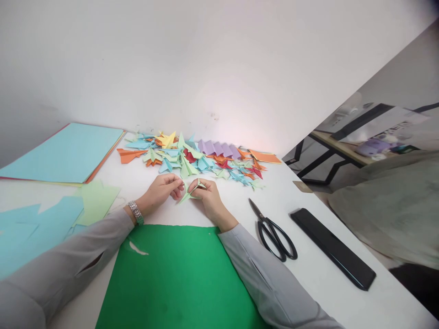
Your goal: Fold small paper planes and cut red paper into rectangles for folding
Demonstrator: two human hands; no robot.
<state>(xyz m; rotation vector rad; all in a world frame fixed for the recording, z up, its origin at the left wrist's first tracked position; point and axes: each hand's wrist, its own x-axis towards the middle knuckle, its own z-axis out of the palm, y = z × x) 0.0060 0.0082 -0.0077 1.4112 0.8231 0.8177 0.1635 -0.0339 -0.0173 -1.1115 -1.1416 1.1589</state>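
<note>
A small light green paper plane (187, 197) is held up between my two hands over the white table. My right hand (210, 197) is closed on its folded body, thumb on the near side. My left hand (167, 187) has its fingers closed in a pinch at the plane's left edge; the exact contact is hard to see. Just beyond the hands lies a heap of folded paper planes (188, 170) in green, blue, orange, red and yellow. A row of purple folded paper (219, 149) rests at the back of the heap.
A green sheet (178, 278) lies under my forearms. Black-handled scissors (270, 230) and a long black case (332, 246) lie to the right. At left are stacked coloured sheets (68, 151) and loose blue pieces (61, 219). A wall (192, 68) stands behind; a person's clothing (384, 205) shows at right.
</note>
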